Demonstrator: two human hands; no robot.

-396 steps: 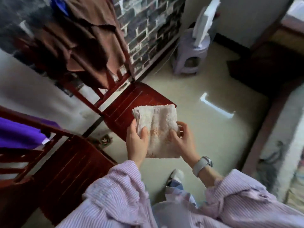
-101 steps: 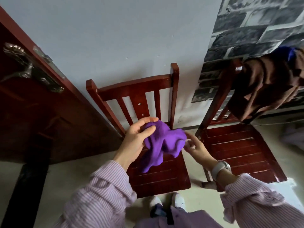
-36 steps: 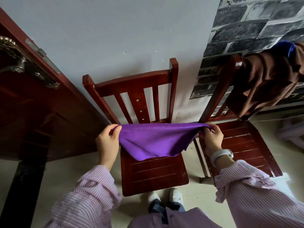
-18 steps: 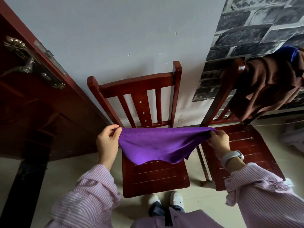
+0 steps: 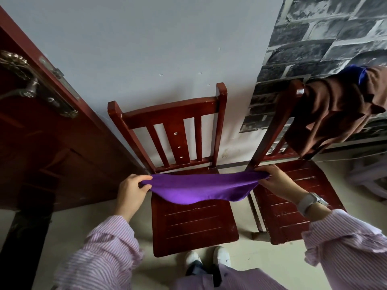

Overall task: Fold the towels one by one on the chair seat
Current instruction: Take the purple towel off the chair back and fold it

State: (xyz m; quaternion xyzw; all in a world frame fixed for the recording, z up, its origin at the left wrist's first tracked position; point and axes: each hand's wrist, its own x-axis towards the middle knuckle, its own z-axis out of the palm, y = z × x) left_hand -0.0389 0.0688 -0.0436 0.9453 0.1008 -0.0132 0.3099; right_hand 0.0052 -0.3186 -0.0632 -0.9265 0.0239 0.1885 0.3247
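You held the purple towel (image 5: pixel 201 188) stretched over the back of the chair seat (image 5: pixel 194 225), your left hand (image 5: pixel 130 188) and right hand (image 5: pixel 276 181) each pinching a top corner with curled fingers, likely to spread it flat for folding. Brown towels (image 5: pixel 335 109) hung over the neighbouring chair (image 5: pixel 280 210); nothing blocked the seat.

Two chairs stand side by side against the wall, backs to it. A towel (image 5: pixel 201 188) is stretched above the rear of the left chair's seat (image 5: pixel 194 225), the left hand (image 5: pixel 131 188) at its left corner, the right hand (image 5: pixel 277 181) at its right corner. A door (image 5: pixel 48 147) stands left of this chair. Cloths (image 5: pixel 335 109) hang over the right chair's (image 5: pixel 293 208) back. Shoes (image 5: pixel 207 258) are on the floor before the left chair.
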